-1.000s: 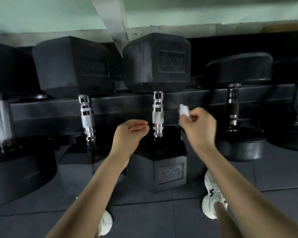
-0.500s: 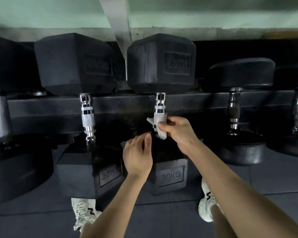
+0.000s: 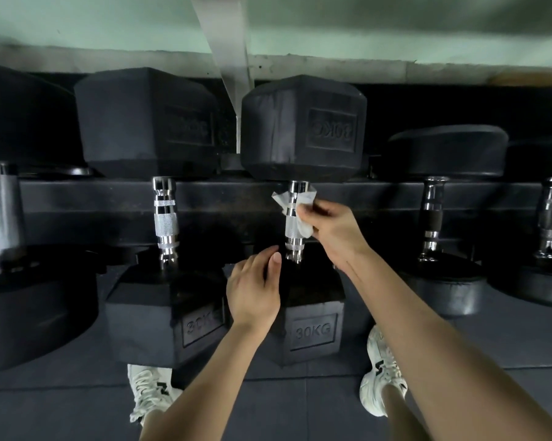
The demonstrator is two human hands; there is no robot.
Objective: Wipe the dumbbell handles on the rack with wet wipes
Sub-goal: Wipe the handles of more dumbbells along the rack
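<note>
Pinching the wet wipe [image 3: 300, 229] in the right grip [image 3: 335, 232], folded round the upper part of the handle [image 3: 294, 246] of the middle 30KG dumbbell [image 3: 303, 128] — probably so as to clean its whole girth in one stroke. Holding nothing in the left grip [image 3: 254, 291], fingers loose just beside the handle's lower end — perhaps to steady it. Lying across the rack rail [image 3: 236, 202], with that handle open to reach from the front.

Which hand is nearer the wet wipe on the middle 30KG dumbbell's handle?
Right. The right hand pinches the wet wipe against the handle; the left hand is lower, beside the handle's bottom end, clear of the wipe.
</note>
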